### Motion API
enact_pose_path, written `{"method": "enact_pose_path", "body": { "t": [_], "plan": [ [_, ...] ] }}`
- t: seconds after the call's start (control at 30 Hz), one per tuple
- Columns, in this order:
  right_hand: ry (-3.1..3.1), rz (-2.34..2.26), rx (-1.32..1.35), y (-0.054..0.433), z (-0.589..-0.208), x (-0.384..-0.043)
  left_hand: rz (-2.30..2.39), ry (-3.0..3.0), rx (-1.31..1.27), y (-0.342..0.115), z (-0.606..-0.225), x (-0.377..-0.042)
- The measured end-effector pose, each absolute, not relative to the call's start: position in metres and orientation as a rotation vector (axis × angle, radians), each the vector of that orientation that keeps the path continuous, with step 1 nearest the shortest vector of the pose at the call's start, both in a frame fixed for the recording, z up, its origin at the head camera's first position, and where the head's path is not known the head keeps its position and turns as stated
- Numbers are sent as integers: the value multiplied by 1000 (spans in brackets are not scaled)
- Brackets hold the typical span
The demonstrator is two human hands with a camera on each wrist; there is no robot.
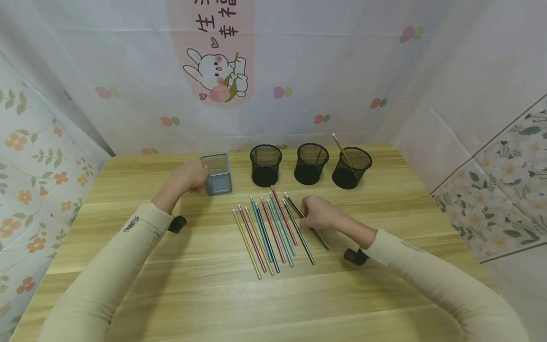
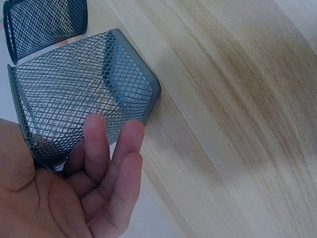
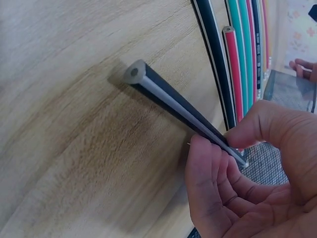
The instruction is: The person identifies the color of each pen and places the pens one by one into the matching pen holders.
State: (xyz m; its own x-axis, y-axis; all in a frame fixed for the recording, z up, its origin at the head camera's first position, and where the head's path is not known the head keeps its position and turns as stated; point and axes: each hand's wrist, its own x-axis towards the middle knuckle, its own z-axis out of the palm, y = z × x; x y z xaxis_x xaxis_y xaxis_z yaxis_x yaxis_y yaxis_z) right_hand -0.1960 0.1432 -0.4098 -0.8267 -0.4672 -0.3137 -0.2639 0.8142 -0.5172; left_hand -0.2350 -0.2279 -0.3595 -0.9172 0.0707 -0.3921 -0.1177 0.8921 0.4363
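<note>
**Home-like nook, exact kind unclear**

Wood-grain table (image 1: 205,304) stood against pale curtain (image 1: 325,61) with cartoon rabbit (image 1: 212,69) and Chinese characters (image 1: 228,32). Flower-print cloth (image 1: 42,156) hung at left; right-hand covering (image 1: 508,190) was flowered too. Pencils (image 1: 273,231) and mesh cups (image 1: 265,174) were desk stuff. Home room or cloth-dressed corner elsewhere, could not tell which.

A wooden table (image 1: 213,308) is stretching across the view, its grain showing in pale streaks. Behind it a white curtain (image 1: 325,61) is hanging, and on its pink patch (image 1: 181,28) a cartoon rabbit (image 1: 208,71) is lying sideways — dark lettering (image 1: 206,23) is standing above. A cloth with orange flowers (image 1: 36,156) is draping at left — a flowered panel (image 1: 517,185) is filling the right edge.
</note>
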Motion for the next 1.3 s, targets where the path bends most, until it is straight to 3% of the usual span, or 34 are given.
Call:
{"method": "enact_pose_path", "body": {
  "t": [1.3],
  "plan": [
    [2578,-894,-746,166,-386,-201,678,2649,-25,-228,-359,-233]
  ]
}}
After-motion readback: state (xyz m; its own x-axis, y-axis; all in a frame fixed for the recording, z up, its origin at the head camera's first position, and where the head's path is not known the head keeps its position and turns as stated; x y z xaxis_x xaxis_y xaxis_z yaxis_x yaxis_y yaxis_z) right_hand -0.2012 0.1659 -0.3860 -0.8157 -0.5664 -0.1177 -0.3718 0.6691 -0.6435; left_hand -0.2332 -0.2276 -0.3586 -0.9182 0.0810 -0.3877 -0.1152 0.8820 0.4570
